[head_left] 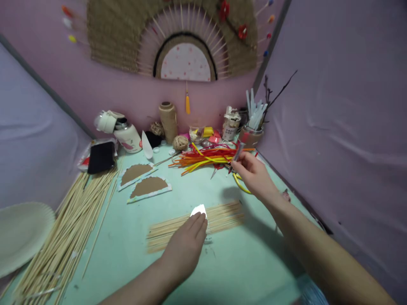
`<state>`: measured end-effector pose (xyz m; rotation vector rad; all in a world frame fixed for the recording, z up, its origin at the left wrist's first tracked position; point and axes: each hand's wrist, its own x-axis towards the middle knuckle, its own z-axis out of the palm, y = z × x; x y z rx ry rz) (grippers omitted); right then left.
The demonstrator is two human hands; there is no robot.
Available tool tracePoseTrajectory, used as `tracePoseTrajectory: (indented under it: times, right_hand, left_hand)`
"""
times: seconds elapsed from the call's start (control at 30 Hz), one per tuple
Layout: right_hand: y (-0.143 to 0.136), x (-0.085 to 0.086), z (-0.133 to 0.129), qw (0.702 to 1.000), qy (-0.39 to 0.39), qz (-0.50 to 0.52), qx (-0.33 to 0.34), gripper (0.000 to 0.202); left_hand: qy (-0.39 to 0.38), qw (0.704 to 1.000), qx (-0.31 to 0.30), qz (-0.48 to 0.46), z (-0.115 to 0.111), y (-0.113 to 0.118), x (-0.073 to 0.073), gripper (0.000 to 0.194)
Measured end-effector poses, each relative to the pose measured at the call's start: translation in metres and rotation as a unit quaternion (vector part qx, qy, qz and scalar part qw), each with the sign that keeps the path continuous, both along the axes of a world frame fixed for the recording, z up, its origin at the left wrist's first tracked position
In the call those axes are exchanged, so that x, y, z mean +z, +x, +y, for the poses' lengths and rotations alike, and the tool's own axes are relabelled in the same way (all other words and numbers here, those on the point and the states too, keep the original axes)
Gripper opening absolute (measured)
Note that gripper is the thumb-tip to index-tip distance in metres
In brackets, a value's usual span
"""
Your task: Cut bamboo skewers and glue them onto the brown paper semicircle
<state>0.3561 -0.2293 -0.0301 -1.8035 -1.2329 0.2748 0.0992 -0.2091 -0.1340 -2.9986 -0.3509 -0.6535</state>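
Observation:
My left hand (187,241) lies flat across a row of thin bamboo sticks (225,216), fingers stretched out and close together. Under its fingertips is a bright white piece (199,209), perhaps paper, mostly covered by the hand. Raised over the back right of the table, my right hand (252,171) pinches a slim pen (238,153) with its dark tip pointing down. Close behind that hand lies a bundle of red, orange and yellow pipe cleaners (203,159). Small red-handled scissors (216,168) rest just left of the pen's tip.
Two half-round brown cardboard pieces (149,187) with pale edging lie at the left. Further left are a pile of bamboo sticks (70,228), a pale plate (25,233) and a black flat object (101,156). A twine spool (168,123) and jar (251,136) stand at the back.

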Motion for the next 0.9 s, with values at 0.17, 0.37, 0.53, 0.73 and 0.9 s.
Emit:
tracePoseTrajectory:
  times: [0.17,0.37,0.53,0.73,0.9]
  right_hand:
    - [-0.042,-0.022,-0.042,0.991,-0.001,0.130,0.031,0.007]
    - [-0.065,-0.053,-0.059,0.989,-0.008,0.146,0.035,0.007]
    - [-0.064,-0.060,-0.060,0.989,-0.011,0.146,0.033,0.007]
    - [-0.070,-0.063,-0.061,0.988,-0.008,0.149,0.038,0.008]
    - [-0.075,-0.066,-0.062,0.991,0.003,0.119,0.053,0.010]
  left_hand:
    - [-0.031,0.999,-0.010,0.024,-0.001,0.000,0.003,0.035]
    - [-0.037,0.999,-0.018,0.033,-0.001,0.000,0.005,0.036]
    - [-0.076,0.996,-0.021,0.041,-0.002,0.000,0.000,0.039]
    - [-0.080,0.996,-0.027,0.028,-0.003,0.000,-0.001,0.040]
    - [-0.069,0.997,-0.024,0.030,-0.003,0.001,0.003,0.039]
